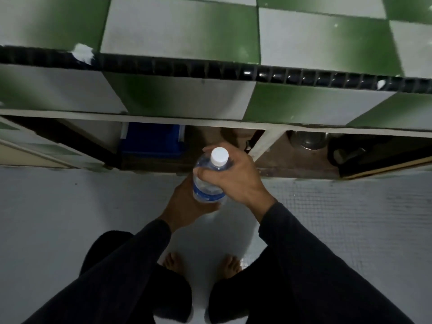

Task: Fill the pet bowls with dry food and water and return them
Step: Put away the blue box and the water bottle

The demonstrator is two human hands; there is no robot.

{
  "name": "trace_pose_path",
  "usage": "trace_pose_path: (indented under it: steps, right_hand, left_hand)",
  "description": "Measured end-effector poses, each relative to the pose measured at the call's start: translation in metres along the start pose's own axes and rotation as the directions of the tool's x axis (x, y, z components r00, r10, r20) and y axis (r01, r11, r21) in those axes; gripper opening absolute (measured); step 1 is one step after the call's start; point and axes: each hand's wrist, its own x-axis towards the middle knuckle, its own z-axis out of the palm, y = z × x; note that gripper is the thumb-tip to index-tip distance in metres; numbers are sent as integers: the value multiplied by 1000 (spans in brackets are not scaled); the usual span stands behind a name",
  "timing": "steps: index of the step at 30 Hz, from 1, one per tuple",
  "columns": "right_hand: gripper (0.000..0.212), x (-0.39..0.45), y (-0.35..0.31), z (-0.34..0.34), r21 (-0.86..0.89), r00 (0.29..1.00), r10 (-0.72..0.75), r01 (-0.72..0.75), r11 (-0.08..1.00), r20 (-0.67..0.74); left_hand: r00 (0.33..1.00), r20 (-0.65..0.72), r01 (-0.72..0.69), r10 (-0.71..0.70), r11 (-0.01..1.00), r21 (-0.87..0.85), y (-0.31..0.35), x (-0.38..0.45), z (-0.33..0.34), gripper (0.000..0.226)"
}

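Note:
A clear plastic water bottle [208, 183] with a white cap [219, 156] and a blue label stands upright in both my hands above the floor. My left hand [184, 206] grips its lower body from the left and below. My right hand [236, 176] wraps round its shoulder just under the cap, which is still on. No pet bowls are in view.
A green-and-white checked counter [177, 31] with a black edge strip runs across the top. Under it are open cabinet bays with a blue box [152, 143] and metal cookware [308, 140]. A cabinet door [35, 146] stands open at left. My bare feet stand on the white tiled floor [70, 206].

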Motion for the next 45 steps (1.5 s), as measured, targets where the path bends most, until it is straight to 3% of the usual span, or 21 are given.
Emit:
trace_pose_path:
  steps: [7,12,22,28,35,39,45]
  right_hand:
    - [41,68,100,31,-10,998,-53,53,999,-39]
    - [38,107,137,46,0,992,-114,114,993,-62]
    - [38,161,144,50,-36,981,-180,178,983,-71]
    - [34,194,148,52,-85,968,-213,203,975,-129]
    - [30,234,153,53,-69,974,-167,159,985,-154]
    - [45,252,150,53,-126,973,-170,151,980,-156]
    - [40,271,152,54,-121,970,-138,116,986,-200]
  left_hand:
    - [995,2,-104,104,995,3,-91,84,15,84]
    - [980,20,-195,197,979,-53,-121,125,16,90]
    - [967,12,-256,256,967,-15,-126,180,-8,96]
    - [965,-34,-258,261,964,69,-122,212,-17,82]
    - [953,-22,-302,301,953,-9,-123,249,-25,80]
    - [960,5,-277,279,956,-95,-119,268,-30,86]
    - [976,-39,-216,212,965,-150,-115,289,-23,81]
